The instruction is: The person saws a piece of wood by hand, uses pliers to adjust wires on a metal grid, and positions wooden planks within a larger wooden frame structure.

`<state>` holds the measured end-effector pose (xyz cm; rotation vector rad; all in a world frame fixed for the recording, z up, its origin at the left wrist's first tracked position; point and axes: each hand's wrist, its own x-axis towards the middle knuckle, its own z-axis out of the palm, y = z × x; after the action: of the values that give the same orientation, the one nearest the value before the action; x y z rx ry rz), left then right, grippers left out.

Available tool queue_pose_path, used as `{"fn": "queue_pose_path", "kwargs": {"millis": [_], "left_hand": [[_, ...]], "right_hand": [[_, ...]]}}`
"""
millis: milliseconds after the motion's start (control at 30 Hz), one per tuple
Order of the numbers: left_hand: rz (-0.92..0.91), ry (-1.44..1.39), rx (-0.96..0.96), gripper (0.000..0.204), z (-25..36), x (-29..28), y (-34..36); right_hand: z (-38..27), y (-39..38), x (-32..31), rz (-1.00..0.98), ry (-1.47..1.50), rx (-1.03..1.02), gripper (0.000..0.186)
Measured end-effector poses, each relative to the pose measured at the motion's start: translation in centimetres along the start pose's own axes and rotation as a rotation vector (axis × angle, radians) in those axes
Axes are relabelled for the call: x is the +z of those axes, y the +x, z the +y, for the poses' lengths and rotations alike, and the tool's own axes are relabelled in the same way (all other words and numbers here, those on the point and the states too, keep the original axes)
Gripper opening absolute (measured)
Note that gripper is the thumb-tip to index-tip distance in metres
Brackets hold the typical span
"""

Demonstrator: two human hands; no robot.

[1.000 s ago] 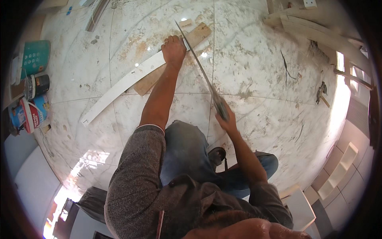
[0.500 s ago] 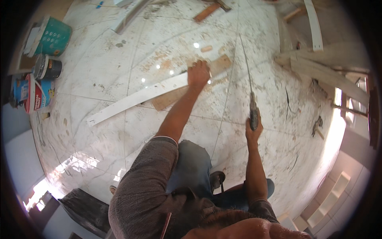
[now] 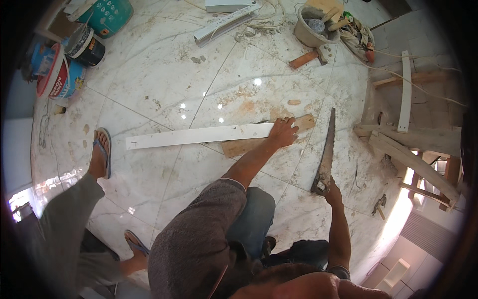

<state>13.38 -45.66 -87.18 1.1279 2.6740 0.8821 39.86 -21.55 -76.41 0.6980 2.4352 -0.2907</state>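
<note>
My left hand (image 3: 284, 132) grips the right end of a long white strip (image 3: 199, 135), its fingers curled over the edge. Under that end lies a short brown wooden board (image 3: 239, 146), which sticks out on both sides of the hand. My right hand (image 3: 333, 193) is closed round the handle of a handsaw (image 3: 327, 149). The saw's blade points away from me, its flat side showing and its teeth to the right. It is apart from the strip and board; whether it touches the floor I cannot tell. A small wood offcut (image 3: 294, 102) lies beyond the board.
Another person's sandalled foot (image 3: 103, 149) stands at left. Paint buckets (image 3: 85, 47) line the far left. A metal channel (image 3: 226, 24), a hammer (image 3: 303, 60) and a grey tub (image 3: 300, 34) lie farther off. Wooden beams (image 3: 413, 139) stand at right, near a small dark tool (image 3: 380, 203).
The view has shifted, bringing in the tub and another person's legs at left. The saw has turned from edge-on to flat side showing. My left hand stays on the strip.
</note>
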Motion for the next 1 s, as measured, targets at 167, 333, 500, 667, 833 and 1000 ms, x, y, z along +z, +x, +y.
{"fn": "queue_pose_path", "kwargs": {"millis": [167, 333, 500, 667, 833, 1000], "left_hand": [[-0.113, 0.054, 0.117, 0.041, -0.2, 0.5, 0.3], [-0.257, -0.1, 0.092, 0.06, -1.5, 0.0, 1.6], [-0.201, -0.181, 0.126, 0.07, -5.0, -0.5, 0.1], [-0.265, -0.525, -0.173, 0.04, -5.6, -11.8, -0.7], [-0.048, -0.202, -0.311, 0.034, -11.1, -19.7, -9.0], [-0.317, 0.078, -0.557, 0.059, -11.3, -19.7, -20.3]], "right_hand": [[1.6, -8.5, -4.7, 0.196, 0.364, -0.075, 0.055], [7.8, -15.9, 8.0, 0.078, 0.96, 0.243, 0.041], [3.1, -11.6, 14.1, 0.039, 1.02, 0.191, 0.035], [-5.8, 0.4, 5.4, 0.315, 0.62, -0.381, 0.028], [-17.7, 11.3, -2.1, 0.307, 0.409, -0.924, 0.044], [-27.4, 14.1, -1.5, 0.244, 0.001, -1.159, 0.06]]}}
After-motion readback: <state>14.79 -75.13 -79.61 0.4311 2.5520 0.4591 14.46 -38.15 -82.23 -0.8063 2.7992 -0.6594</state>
